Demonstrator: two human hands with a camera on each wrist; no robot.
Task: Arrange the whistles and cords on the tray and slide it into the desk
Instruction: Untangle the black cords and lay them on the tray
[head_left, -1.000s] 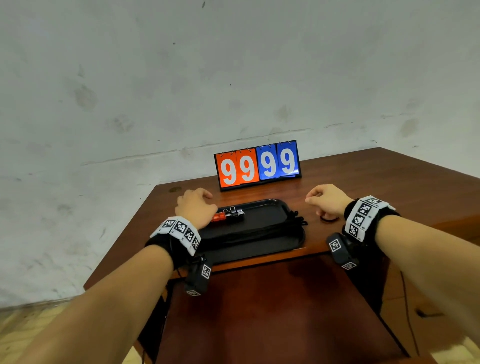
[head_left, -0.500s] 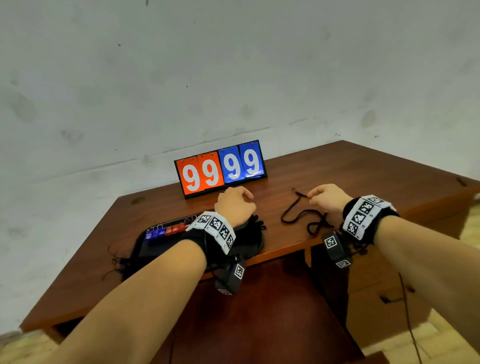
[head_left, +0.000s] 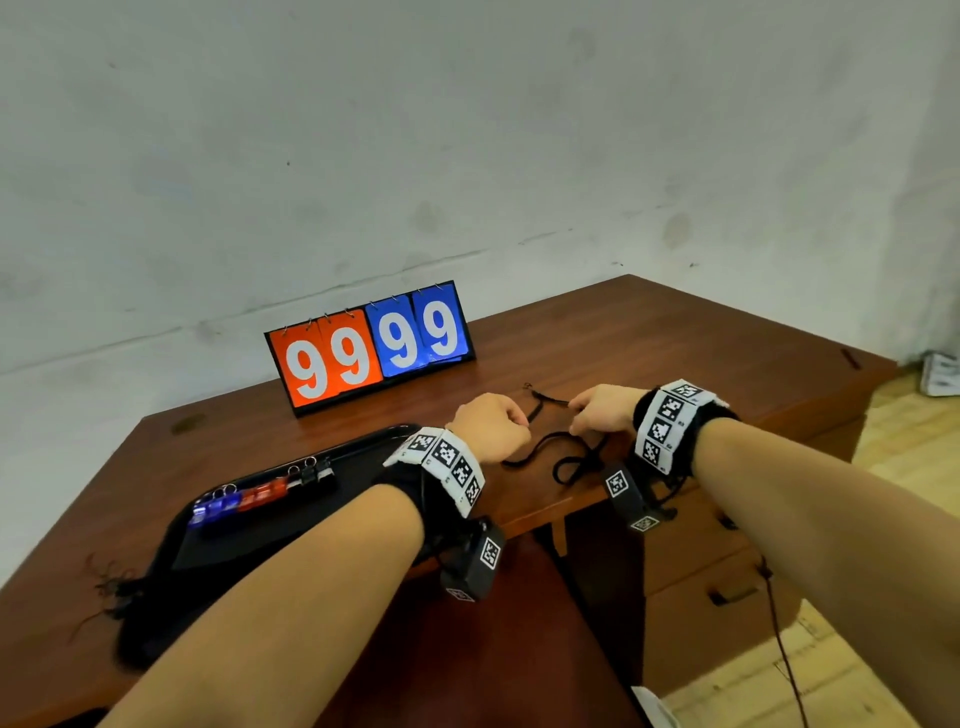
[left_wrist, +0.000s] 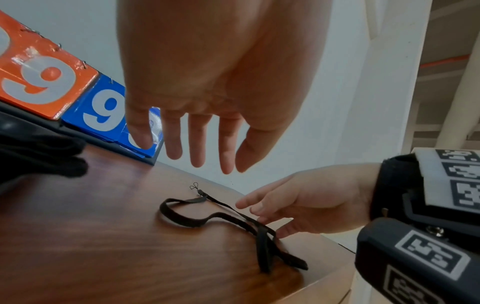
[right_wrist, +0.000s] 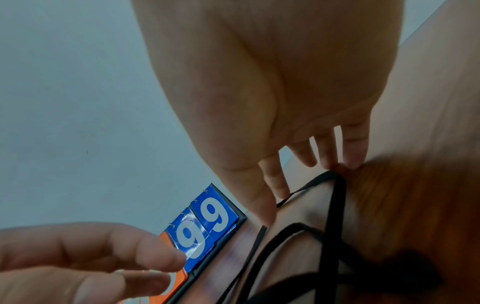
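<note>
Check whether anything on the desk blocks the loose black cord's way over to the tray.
Nothing on the desk does. The black cord lies on bare wood to the right of the tray. Only the left hand hovers over the stretch between them, while the right hand touches the cord from its right.

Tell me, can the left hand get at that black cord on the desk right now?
Probably yes. The left hand hovers open just above the black cord, which lies loose on the bare desk; only the right hand, touching its other end, is nearby.
</note>
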